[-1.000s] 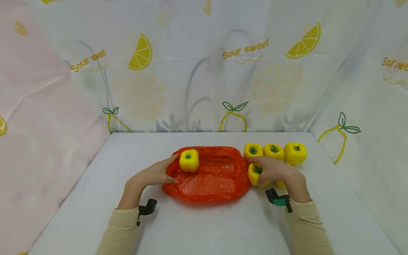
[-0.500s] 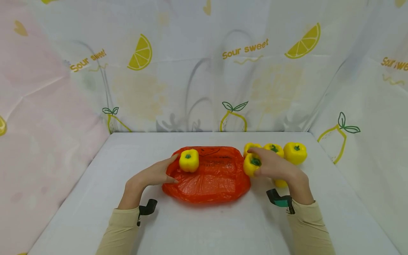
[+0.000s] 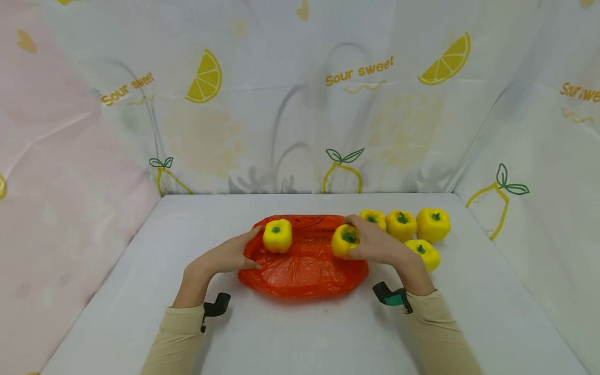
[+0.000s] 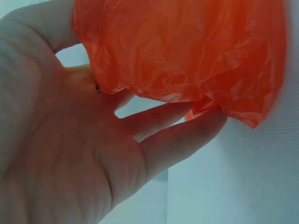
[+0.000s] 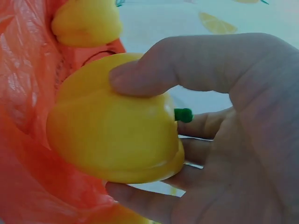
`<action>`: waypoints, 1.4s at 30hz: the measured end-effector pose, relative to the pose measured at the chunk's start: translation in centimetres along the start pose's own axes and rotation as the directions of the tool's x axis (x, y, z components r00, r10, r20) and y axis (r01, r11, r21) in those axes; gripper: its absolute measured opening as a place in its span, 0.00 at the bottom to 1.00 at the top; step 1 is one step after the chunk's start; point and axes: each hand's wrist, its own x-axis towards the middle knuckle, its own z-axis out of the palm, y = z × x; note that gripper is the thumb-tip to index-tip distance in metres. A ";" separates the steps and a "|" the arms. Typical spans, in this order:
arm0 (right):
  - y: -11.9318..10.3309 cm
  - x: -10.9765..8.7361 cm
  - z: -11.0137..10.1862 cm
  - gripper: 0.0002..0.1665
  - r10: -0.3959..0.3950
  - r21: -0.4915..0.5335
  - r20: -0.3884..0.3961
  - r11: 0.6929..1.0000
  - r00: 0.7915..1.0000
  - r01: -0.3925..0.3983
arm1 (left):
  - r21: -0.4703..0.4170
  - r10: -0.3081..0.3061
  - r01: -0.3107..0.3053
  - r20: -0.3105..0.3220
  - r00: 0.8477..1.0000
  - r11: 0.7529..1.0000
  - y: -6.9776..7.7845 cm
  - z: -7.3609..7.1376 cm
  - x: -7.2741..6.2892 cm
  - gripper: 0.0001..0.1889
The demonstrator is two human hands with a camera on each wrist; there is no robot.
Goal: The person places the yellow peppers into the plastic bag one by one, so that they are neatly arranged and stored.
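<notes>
One pepper (image 3: pixel 338 244), pinched by the right hand (image 3: pixel 377 245), had been brought over the red bag (image 3: pixel 295 277), transfer seemingly advanced; the left hand (image 3: pixel 225 256), fingers spread, was placed at its edge.

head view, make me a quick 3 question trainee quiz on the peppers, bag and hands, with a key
1. Count: how many yellow bell peppers show to the right of the red plastic bag?
2. True or false: the left hand touches the red plastic bag.
3. The right hand grips: A) the bag's rim, B) one yellow bell pepper, C) nothing.

Key: 1. Four; 2. True; 3. B
</notes>
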 end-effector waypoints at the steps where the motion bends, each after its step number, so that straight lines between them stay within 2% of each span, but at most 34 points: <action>1: 0.0 0.1 0.2 0.39 -0.009 0.001 0.000 1.000 1.000 0.009 | 0.002 0.002 -0.002 0.001 1.000 1.000 0.0 0.0 0.0 0.50; 9: -0.2 1.8 2.7 0.43 -0.061 -0.025 -0.018 0.998 0.998 0.061 | 0.010 -0.013 0.013 0.002 1.000 1.000 0.1 0.0 -0.1 0.50; 16: -1.1 3.2 4.6 0.44 -0.070 0.032 -0.075 0.997 0.995 0.072 | -0.009 -0.005 0.005 0.002 1.000 1.000 0.1 -0.1 -0.1 0.49; 23: -1.9 4.1 6.2 0.43 -0.114 0.083 -0.120 0.989 0.986 0.125 | -0.023 -0.002 0.002 0.011 1.000 1.000 -0.1 -0.1 -0.1 0.49; 32: -2.1 4.9 7.3 0.41 -0.091 0.106 -0.137 0.989 0.986 0.106 | -0.026 -0.005 0.005 0.004 1.000 1.000 -0.1 -0.2 -0.2 0.49; 42: -1.9 5.3 7.5 0.36 -0.093 0.064 -0.106 0.993 0.990 0.100 | -0.025 -0.011 0.011 0.001 1.000 1.000 -0.1 -0.2 0.0 0.50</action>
